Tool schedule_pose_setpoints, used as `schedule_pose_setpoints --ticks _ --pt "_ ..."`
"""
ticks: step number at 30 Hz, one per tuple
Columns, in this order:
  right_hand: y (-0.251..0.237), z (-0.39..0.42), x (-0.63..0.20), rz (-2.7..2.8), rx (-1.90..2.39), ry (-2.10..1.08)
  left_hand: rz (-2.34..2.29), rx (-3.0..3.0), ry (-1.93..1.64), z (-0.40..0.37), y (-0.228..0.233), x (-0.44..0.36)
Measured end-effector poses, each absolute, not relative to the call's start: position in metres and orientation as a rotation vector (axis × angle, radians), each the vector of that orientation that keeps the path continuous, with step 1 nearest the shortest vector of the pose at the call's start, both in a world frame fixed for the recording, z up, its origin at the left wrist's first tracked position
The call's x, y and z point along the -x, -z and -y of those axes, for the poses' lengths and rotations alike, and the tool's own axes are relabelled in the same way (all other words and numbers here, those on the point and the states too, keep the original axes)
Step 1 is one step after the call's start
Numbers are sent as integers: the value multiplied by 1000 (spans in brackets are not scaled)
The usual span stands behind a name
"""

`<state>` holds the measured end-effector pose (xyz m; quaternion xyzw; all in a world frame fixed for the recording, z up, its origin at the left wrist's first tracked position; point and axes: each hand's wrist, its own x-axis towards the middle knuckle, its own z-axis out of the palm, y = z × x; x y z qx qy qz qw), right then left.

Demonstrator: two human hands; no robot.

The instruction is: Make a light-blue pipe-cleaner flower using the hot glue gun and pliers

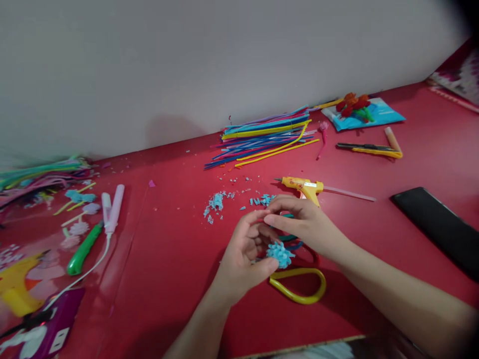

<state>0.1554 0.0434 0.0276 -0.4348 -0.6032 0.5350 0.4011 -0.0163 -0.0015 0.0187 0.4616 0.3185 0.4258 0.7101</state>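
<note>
My left hand (249,254) is closed around a small light-blue spiky flower-like piece (280,254), with the thumb against its lower edge. My right hand (303,219) reaches across above it, thumb and fingers pinched together at the left fingertips; what they hold, if anything, is too small to make out. Below the hands lies a yellow loop handle (299,299), like that of scissors, its far part hidden. Just beyond the right hand is a yellow glue gun (303,184) with a glue stick in its back. Short blue clippings (216,202) lie beyond the left hand.
Bundled pipe cleaners (265,134) lie along the wall. On the left are a lilac straightener-like tool (113,209), a green-handled tool (84,252), another yellow glue gun (18,284) and a purple box (67,319). Tweezers (368,147) and a black phone-like slab (437,229) lie right.
</note>
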Motion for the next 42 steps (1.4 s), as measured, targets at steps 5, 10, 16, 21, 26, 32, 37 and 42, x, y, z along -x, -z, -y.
schedule_pose_setpoints --ticks 5,10,16,21,26,32,37,42 --pt "-28 -40 -155 1461 1121 -1412 -857 -1255 -938 4 -16 17" --pt "-36 -39 -160 1472 1142 -1254 -933 -1532 -949 5 -20 18" --pt "-49 -34 -165 1743 976 -766 -933 -1667 -964 8 -24 20" --pt "-47 -29 -159 1984 825 -503 -977 -1781 -880 7 -27 19" --pt "-42 -28 -156 2031 826 -191 -951 -1769 -861 5 -28 17" --pt "-42 -33 -161 2035 865 -392 -955 -1831 -925 7 -27 17" --pt "-51 -30 -166 2172 813 -287 -1029 -1936 -894 6 -32 14" --pt "-60 -23 -168 2365 841 -170 -1052 -1930 -862 8 -31 13"
